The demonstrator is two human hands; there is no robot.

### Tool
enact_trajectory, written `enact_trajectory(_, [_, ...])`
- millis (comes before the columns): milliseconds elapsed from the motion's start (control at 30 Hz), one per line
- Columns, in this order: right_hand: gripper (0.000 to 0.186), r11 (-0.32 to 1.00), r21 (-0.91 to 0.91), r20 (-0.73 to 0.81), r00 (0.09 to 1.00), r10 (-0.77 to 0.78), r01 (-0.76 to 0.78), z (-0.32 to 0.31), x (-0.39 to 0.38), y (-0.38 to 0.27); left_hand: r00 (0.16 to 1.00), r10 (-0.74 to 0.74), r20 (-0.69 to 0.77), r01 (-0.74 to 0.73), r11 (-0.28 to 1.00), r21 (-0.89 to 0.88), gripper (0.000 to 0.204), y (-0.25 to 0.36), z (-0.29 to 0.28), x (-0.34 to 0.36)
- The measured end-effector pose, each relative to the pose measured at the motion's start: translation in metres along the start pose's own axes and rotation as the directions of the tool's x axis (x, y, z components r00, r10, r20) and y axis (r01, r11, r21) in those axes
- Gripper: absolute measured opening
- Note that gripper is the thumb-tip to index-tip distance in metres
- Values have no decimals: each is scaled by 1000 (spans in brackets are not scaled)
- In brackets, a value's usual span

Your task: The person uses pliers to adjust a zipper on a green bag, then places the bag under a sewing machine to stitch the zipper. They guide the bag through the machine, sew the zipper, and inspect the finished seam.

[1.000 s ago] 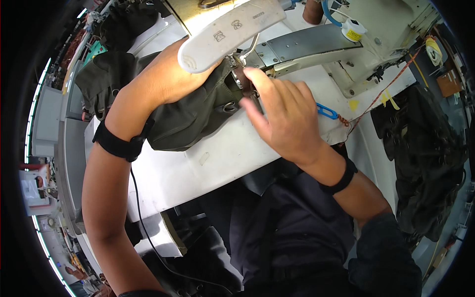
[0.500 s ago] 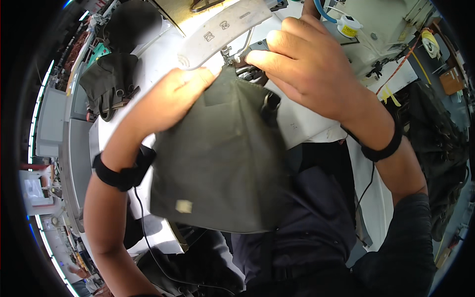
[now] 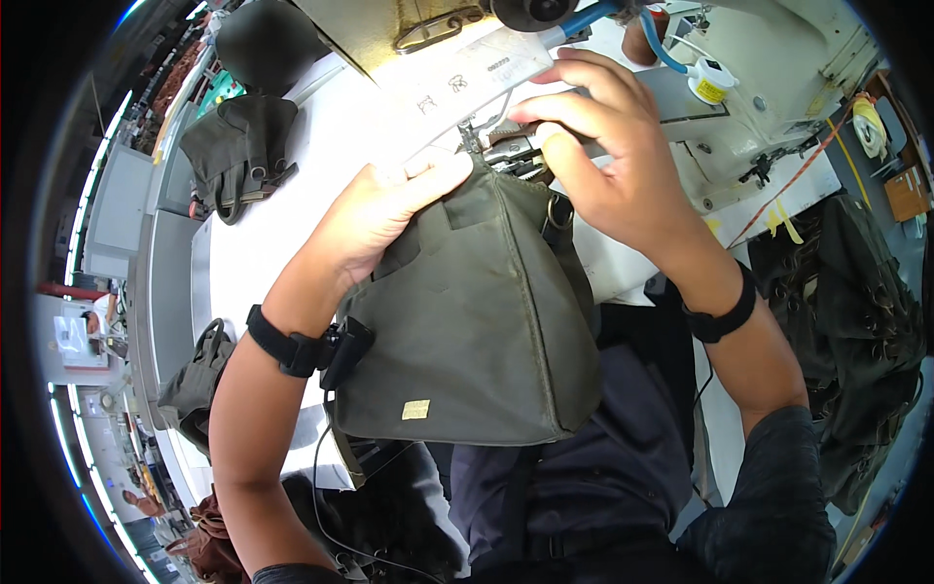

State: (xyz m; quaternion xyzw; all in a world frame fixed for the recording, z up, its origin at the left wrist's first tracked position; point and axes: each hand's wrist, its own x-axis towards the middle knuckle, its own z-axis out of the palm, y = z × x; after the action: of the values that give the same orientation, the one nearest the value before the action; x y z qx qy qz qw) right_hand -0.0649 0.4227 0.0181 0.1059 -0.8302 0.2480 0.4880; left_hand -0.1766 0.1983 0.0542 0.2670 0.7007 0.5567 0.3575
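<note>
A dark olive-green bag (image 3: 448,321) hangs from the sewing machine toward my lap, its top edge under the presser foot (image 3: 471,138). It has a small pale label near the bottom and a piped seam down its side. My left hand (image 3: 389,209) grips the upper edge just left of the foot, thumb pressed on the fabric and the other fingers partly hidden. Over the machine bed, right of the foot, my right hand (image 3: 623,156) is raised with fingers apart, holding nothing that I can see. A metal ring (image 3: 558,212) on the bag lies below it.
Another dark bag (image 3: 238,146) lies on the white table at the far left, and one more (image 3: 199,375) sits lower left. Several dark bags with metal rings (image 3: 837,321) are piled at right. A blue hose (image 3: 662,44) runs beside the machine. A person is at the far left.
My right hand has loosened from a pinch beside the presser foot and spread its fingers. The bag has turned, showing its side seam more. My left hand stays on its edge.
</note>
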Motion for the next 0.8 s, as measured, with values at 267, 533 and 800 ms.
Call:
enact_trajectory(267, [17,789,489,76,919,387,-373,13,12,-32,998,-26,51,43,927,-371,28,-25,-17,8])
enact_trajectory(533, [16,941,129,-73,943,324,-313,28,6,-34,994,61,91,-25,935,-353,23,-30,-18,15])
enact_trajectory(800, [13,987,-102,19,992,127,-125,22,-6,-28,985,-17,173,55,974,-221,39,-7,-17,12])
